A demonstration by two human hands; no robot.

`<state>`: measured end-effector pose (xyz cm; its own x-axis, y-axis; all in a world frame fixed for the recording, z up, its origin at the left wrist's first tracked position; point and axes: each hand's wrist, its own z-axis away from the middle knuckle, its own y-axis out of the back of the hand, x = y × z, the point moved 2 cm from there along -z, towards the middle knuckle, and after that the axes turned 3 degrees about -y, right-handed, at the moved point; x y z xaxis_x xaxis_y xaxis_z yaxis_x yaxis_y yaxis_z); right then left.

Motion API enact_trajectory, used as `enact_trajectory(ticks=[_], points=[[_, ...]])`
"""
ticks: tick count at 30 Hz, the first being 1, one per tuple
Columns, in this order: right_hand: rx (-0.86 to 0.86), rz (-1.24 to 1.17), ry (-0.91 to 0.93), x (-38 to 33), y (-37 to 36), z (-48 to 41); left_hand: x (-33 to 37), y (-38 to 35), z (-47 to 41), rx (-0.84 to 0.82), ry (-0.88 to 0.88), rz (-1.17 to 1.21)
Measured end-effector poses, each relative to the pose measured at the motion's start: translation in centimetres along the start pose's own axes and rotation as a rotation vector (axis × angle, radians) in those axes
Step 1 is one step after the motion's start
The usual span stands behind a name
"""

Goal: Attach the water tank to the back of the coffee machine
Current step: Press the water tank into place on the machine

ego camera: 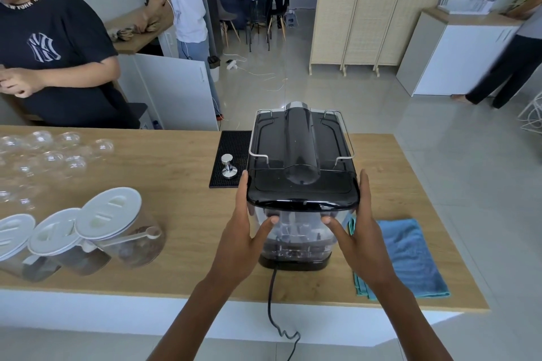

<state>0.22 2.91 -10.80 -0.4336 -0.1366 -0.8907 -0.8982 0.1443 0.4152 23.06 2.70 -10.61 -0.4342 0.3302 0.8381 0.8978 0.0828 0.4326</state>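
Note:
A black coffee machine [297, 138] stands on the wooden counter [181, 173], its back facing me. Against that back sits the clear water tank [296, 239] with a glossy black lid [302, 193]. My left hand [243, 226] grips the tank's left side, thumb pressed on its clear front wall. My right hand [359, 228] holds the right side the same way. The tank's lower part rests on the machine's black base [293, 264]. A black power cord [274, 308] hangs from the base over the counter edge.
A steel tamper [228, 165] stands on a black rubber mat [230, 155] left of the machine. A blue cloth [404, 255] lies at the right. Three lidded jars [88, 234] and clear glass domes [44, 155] fill the left. A person [52, 47] stands across the counter.

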Motion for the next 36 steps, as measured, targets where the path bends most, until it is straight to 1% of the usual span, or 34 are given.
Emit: enact_trajectory(ticks=[2,3,5,7,13,20,22,24,28,30,36], points=[[-0.016,0.023,-0.010,1.0,-0.1,0.3,-0.9,0.2,0.6,-0.025,-0.027,-0.101],[-0.026,0.054,0.002,1.9,-0.2,0.5,-1.7,0.4,1.1,-0.065,-0.024,-0.146],[-0.047,0.125,0.008,3.9,-0.3,1.0,-4.3,0.6,2.3,-0.177,0.021,-0.232],[-0.058,0.201,-0.026,6.1,-0.5,1.7,-7.2,0.7,3.7,-0.270,0.087,-0.300],[-0.079,0.591,-0.145,11.7,-1.0,3.5,-12.9,0.2,5.5,-0.384,0.218,-0.424],[-0.215,0.858,-0.263,16.5,-1.9,4.7,-16.4,-2.3,6.1,-0.572,0.277,-0.694],[-0.249,0.929,-0.259,17.4,-2.3,5.2,-17.1,-3.1,7.0,-0.557,0.246,-0.749],[-0.238,0.957,-0.249,17.8,-2.5,5.4,-17.5,-3.4,7.4,-0.506,0.225,-0.767],[-0.236,0.976,-0.253,17.7,-2.6,5.6,-17.6,-3.5,7.9,-0.480,0.229,-0.781],[-0.213,0.986,-0.246,17.8,-2.8,5.6,-17.8,-3.6,8.2,-0.451,0.203,-0.794],[-0.226,0.996,-0.235,17.9,-2.7,5.7,-18.2,-3.8,8.5,-0.430,0.168,-0.798]])
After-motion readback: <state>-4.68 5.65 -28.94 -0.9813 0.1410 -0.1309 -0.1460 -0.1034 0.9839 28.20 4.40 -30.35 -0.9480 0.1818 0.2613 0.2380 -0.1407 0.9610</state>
